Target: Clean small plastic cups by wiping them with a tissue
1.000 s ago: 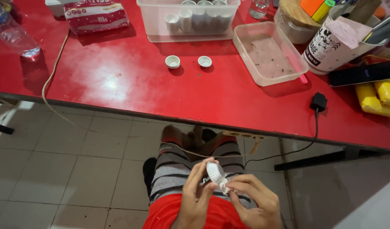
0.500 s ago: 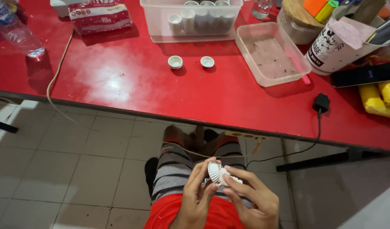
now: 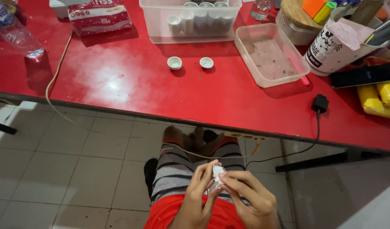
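Note:
A small white ribbed plastic part (image 3: 218, 173) sits between both my hands, low over my lap. My left hand (image 3: 198, 199) pinches it from the left with the fingertips. From the right, my right hand (image 3: 250, 199) grips it, thumb and forefinger on its lower edge. My striped shorts (image 3: 173, 169) and a red shirt lie under the hands. Two small white cups (image 3: 174, 62) (image 3: 206, 62) stand apart on the red table (image 3: 118, 80) in front of me.
On the table: a clear tub (image 3: 190, 21) of white cups, an empty shallow tray (image 3: 267, 55), a water bottle (image 3: 12, 29), a tissue pack (image 3: 99, 17), a printed pot (image 3: 339, 42), a phone (image 3: 364, 75), yellow packets (image 3: 381, 99). A black plug (image 3: 319, 103) with its cable hangs over the edge. Tiled floor below.
The white part has turned in my fingers and sits a little lower. Both hands stay together over my lap; the view shifted slightly.

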